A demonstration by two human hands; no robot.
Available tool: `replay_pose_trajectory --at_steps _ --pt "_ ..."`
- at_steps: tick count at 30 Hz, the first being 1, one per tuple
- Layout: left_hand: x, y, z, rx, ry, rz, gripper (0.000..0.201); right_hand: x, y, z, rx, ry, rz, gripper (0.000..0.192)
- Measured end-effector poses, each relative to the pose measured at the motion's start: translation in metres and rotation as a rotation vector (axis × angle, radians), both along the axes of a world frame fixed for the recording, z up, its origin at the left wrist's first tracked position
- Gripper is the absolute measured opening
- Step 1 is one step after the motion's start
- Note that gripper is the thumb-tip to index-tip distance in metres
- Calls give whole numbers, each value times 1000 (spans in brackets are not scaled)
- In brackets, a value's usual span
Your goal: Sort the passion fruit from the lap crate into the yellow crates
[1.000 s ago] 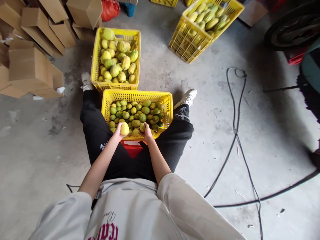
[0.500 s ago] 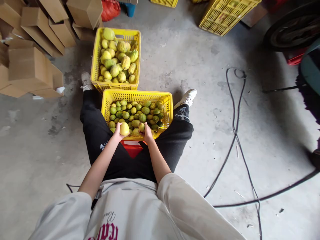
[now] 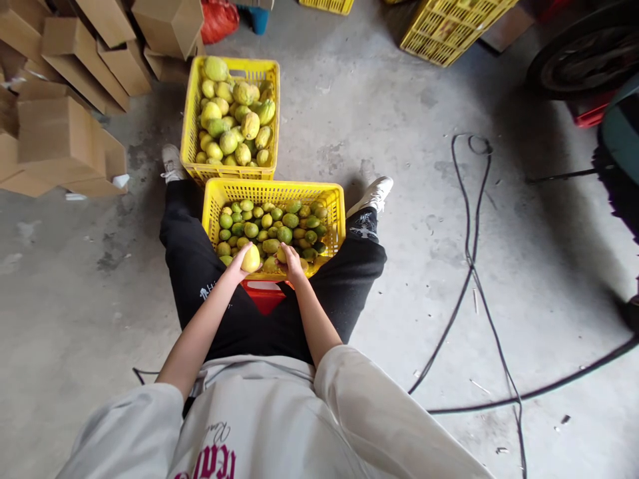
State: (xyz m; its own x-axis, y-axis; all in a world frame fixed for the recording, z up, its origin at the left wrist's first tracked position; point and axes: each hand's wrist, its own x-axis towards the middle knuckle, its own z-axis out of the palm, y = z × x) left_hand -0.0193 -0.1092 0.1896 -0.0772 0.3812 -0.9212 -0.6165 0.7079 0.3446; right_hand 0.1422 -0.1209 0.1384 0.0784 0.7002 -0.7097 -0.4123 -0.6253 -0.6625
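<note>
A: What's the ground like in the head view?

B: Bare grey concrete floor [image 3: 389, 120], stained and scuffed, with small bits of debris. Black cables [image 3: 472, 266] trail across it on the right, one looping near the top and running down toward the bottom edge

A: And round the edges of the room?

B: Stacked cardboard boxes [image 3: 60, 126] fill the upper left. A red bag [image 3: 218, 18] lies at the top, near them. Upper right there's an empty yellow crate [image 3: 449, 33], tilted, and beyond it a dark tyre [image 3: 584, 60] at the frame's edge

A: Where is the person?

B: Seated, black-trousered legs spread either side of a near yellow crate [image 3: 329, 199] of small green and yellow fruit. A far yellow crate [image 3: 192, 120], touching it on the far side, holds larger yellow-green fruit. A red thing shows just under the near crate's front rim

A: The hands?

B: The left hand [image 3: 238, 263] is curled round a yellow fruit [image 3: 251, 258] at the near crate's front edge. The right hand [image 3: 292, 263] is closed on a smaller fruit [image 3: 282, 253] just beside it, above the pile

A: Are the two hands touching?

B: No, near each other but apart
</note>
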Motion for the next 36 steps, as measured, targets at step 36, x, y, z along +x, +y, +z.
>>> replay_pose_trajectory --at_steps 36 --pt "-1 0 -3 -23 -29 -103 21 1 5 5 -199 -47 -53 10"
